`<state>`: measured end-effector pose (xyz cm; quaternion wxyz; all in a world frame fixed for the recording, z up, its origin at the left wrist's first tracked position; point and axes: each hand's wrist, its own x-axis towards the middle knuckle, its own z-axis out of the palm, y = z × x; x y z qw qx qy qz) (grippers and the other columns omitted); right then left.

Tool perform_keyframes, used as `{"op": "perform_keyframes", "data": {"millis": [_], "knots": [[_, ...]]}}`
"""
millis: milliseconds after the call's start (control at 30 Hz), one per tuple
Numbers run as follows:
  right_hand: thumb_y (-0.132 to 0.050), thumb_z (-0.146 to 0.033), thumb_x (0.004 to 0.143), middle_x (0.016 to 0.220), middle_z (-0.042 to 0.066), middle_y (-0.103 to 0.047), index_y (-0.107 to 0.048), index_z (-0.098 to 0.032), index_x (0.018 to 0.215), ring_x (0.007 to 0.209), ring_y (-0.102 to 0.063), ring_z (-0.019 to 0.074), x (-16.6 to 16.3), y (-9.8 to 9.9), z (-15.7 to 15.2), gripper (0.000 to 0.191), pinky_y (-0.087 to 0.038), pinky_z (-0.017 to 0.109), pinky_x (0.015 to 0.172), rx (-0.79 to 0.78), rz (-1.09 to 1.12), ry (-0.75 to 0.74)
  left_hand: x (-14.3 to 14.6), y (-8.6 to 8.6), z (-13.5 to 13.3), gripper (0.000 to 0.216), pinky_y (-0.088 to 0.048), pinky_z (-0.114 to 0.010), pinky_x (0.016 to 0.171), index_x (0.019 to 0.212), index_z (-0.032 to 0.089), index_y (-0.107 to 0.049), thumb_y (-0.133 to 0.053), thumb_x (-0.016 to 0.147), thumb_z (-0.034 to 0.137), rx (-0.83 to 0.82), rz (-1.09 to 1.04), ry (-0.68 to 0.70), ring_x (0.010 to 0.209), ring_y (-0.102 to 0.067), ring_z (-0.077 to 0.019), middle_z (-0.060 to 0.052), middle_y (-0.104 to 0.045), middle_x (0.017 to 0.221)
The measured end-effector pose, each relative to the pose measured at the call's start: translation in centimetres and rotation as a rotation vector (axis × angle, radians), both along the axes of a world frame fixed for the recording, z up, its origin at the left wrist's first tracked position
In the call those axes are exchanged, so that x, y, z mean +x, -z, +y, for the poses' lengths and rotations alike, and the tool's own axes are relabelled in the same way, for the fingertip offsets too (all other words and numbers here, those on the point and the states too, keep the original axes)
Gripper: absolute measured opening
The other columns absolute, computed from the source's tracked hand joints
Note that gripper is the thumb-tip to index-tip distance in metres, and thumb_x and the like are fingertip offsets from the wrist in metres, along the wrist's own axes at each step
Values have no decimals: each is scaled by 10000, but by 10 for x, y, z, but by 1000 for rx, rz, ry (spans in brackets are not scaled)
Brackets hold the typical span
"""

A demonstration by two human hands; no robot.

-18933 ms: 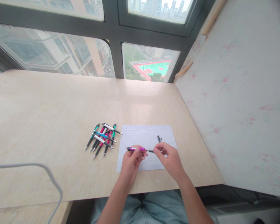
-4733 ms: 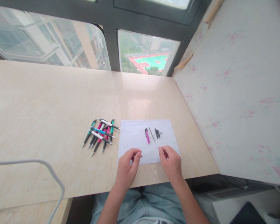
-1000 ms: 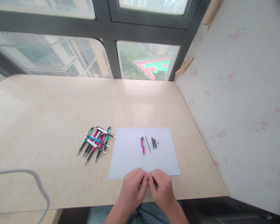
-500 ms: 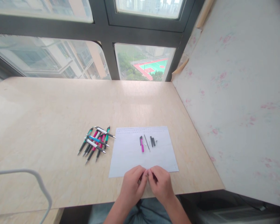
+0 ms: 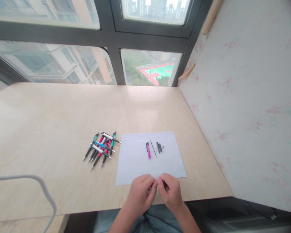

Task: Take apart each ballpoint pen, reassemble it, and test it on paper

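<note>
My left hand point(image 5: 142, 191) and my right hand point(image 5: 170, 191) meet at the fingertips over the near edge of a white sheet of paper point(image 5: 133, 168). Both are closed in a pinch; whatever lies between the fingertips is too small or hidden to make out. Beyond them on the paper lie a magenta pen barrel point(image 5: 149, 152) with a black clip, a thin ink refill point(image 5: 153, 149), dark grip pieces point(image 5: 159, 148) side by side, and a tiny silvery tip point(image 5: 163, 147). These parts are apart from my hands.
Left of the paper, a pile of several click pens point(image 5: 100, 149) in green, white, blue and pink lies crisscrossed. A grey cable point(image 5: 42, 184) curves over the table's point(image 5: 63, 119) near left. A floral-papered wall point(image 5: 244, 106) bounds the right side, and windows stand behind.
My hands have shifted slightly right and remain pinched together. The whole view has moved a little; the pens and loose parts lie as before.
</note>
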<state>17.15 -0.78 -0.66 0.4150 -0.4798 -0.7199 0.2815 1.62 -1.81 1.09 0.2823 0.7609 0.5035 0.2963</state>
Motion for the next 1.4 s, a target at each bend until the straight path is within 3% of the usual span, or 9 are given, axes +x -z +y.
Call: {"op": "perform_keyframes", "data": {"millis": [900,1133,1267,1400], "knots": [[-475,-210,929,604,-25,-477,-485,-192,666,566,-450,110,3,0,0,264,-336,238,556,-101,43,-76,0,1,1,274,-309,-254,550,671,197,-444,-413,943,209,-34,-27,-68,571,-451,-128,7,-493,612],[-488,-281,937,617,-32,-484,-567,-184,801,530,-445,112,9,0,3,184,-349,226,504,-274,213,24,-2,2,1,250,-350,-254,585,734,189,-543,-430,951,241,-85,-100,-50,600,-485,-134,-5,-534,643],[-490,-289,931,641,-17,-527,-584,-180,775,565,-486,121,7,-4,3,213,-375,231,544,-259,155,-33,-1,0,2,234,-391,-253,603,760,186,-574,-446,946,249,-92,-161,-89,618,-519,-140,-17,-572,667],[-456,-337,947,615,-20,-531,-598,-181,766,554,-496,124,2,-12,9,278,-375,228,542,-299,96,9,-3,-4,2,162,-441,-242,622,939,192,-632,-476,936,238,-85,-257,-160,662,-586,-142,-35,-663,778]]}}
